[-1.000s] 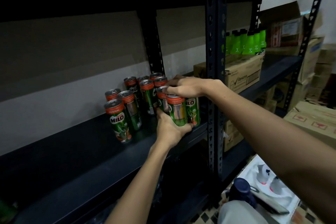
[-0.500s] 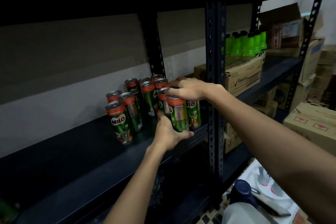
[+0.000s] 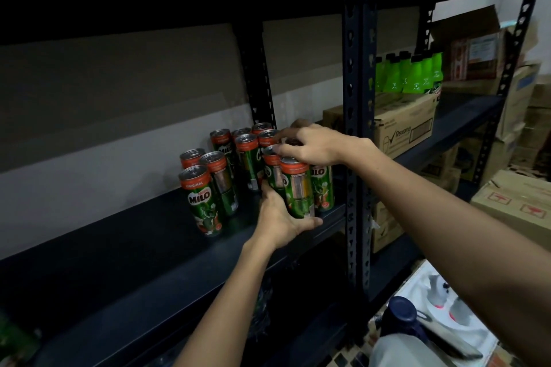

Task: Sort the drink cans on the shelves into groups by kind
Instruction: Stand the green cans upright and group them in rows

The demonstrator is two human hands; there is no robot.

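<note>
The left hand (image 3: 278, 219) is wrapped around the lower part of a green Milo can (image 3: 298, 188) with an orange-red band at its top, thumb curled under the can's base and fingers hidden behind it. The right hand (image 3: 310, 143) is laid over the tops of the same cluster, fingers bent down onto the rims; whether one can is actually gripped by it cannot be told. Two more Milo cans are pressed close against the held one, one just left (image 3: 272, 170) and one just right (image 3: 322, 188), the latter partly hidden behind the right wrist.

All the cans are stood upright on a dark metal shelf (image 3: 125, 247), toward its right end. Behind the hands, a tight group of back cans (image 3: 247, 152) is seen near the rear wall. To the left, three further cans are set slightly apart from the rest, the nearest (image 3: 202, 199) showing the word "MILO" and "ORIGINAL" on its band.

A perforated dark upright post (image 3: 356, 98) divides this shelf from the next bay on the right. There, a brown Rexona carton (image 3: 402, 125) is placed on the shelf, with bright green bottles (image 3: 408, 74) standing on top of it. More cardboard boxes (image 3: 512, 202) are stacked farther right, beyond the rack.
</note>
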